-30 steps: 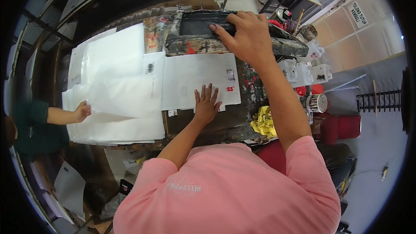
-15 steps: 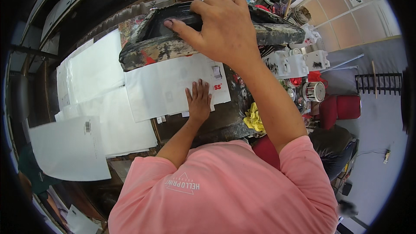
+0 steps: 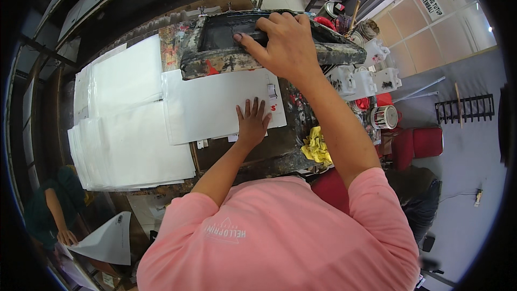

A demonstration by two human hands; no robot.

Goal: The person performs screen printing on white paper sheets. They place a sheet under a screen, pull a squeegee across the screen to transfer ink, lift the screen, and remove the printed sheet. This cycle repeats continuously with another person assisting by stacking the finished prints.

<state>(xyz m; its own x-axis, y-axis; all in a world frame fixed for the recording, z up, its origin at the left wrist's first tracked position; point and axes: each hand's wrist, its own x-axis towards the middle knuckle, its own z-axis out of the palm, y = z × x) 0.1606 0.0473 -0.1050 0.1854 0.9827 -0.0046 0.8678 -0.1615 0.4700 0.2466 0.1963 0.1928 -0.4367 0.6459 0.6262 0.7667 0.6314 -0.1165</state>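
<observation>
A dark, ink-stained screen printing frame (image 3: 237,63) is tilted up at the far side of the table. My right hand (image 3: 288,43) is closed over its near rail, with the thumb reaching inward across the dark screen; the fingertips are partly hidden. Below the frame lies a white sheet (image 3: 210,105), its far edge under the rail. My left hand (image 3: 253,121) rests flat on the sheet's right part, fingers spread. Beside those fingers show a bit of red print and a small grey tab (image 3: 271,91).
Stacks of white sheets (image 3: 129,140) cover the table's left side. At lower left a co-worker's hand (image 3: 67,236) touches a loose sheet (image 3: 110,241). A yellow crumpled cloth (image 3: 316,146), a paint can (image 3: 384,117) and white stained containers (image 3: 350,80) stand to the right, near a red chair (image 3: 428,141).
The loose sheet at the left has moved down and away from the stacks to the co-worker's hand. My left hand covers more of the red print. My right hand keeps its hold on the frame.
</observation>
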